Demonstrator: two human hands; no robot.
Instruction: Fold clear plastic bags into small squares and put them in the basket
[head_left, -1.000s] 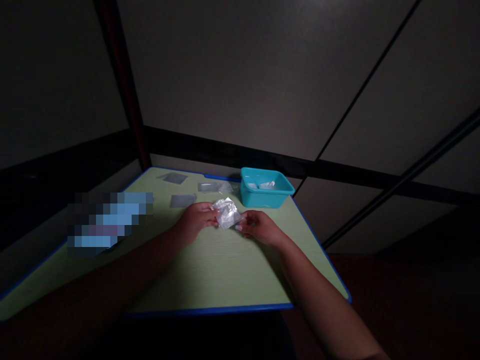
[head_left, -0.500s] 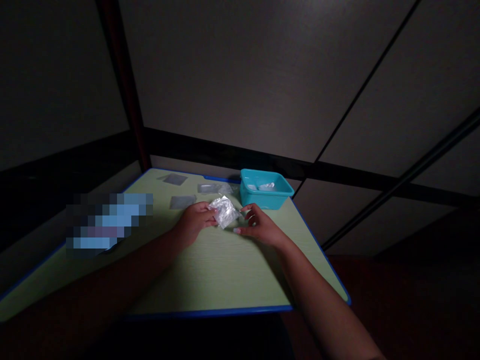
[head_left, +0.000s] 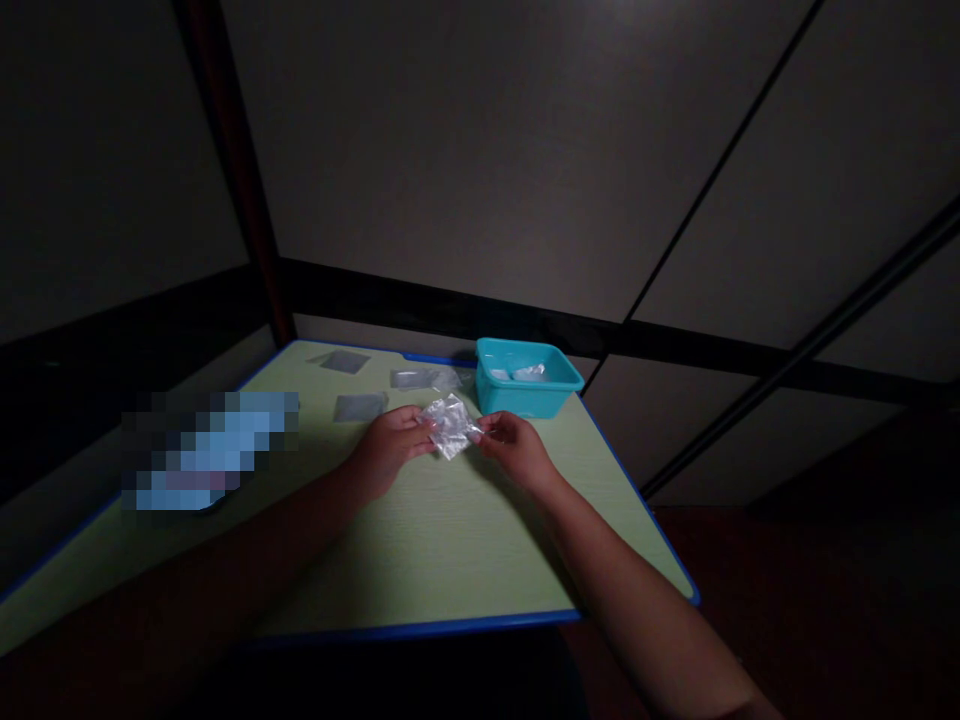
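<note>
A shiny, crinkled clear plastic bag point(head_left: 451, 428) is held above the table between my two hands. My left hand point(head_left: 386, 447) grips its left side, thumb on top. On the right, my right hand point(head_left: 517, 447) pinches the bag's edge between thumb and fingers. What is inside the bag, if anything, I cannot make out. Just behind my hands stands a turquoise plastic basket point(head_left: 532, 400) with crumpled clear plastic in it.
Flat grey-looking plastic packets lie on the table point(head_left: 420, 570): one packet point(head_left: 360, 406) left of my hands, another point(head_left: 346, 362) farther back. A clear packet point(head_left: 412, 379) lies beside the basket. A pixelated blue object point(head_left: 217, 450) sits at the left. A wall panel point(head_left: 450, 150) rises behind.
My right hand has closed from spread fingers to a pinch on the bag's right edge. My left hand keeps its hold. The view has shifted slightly.
</note>
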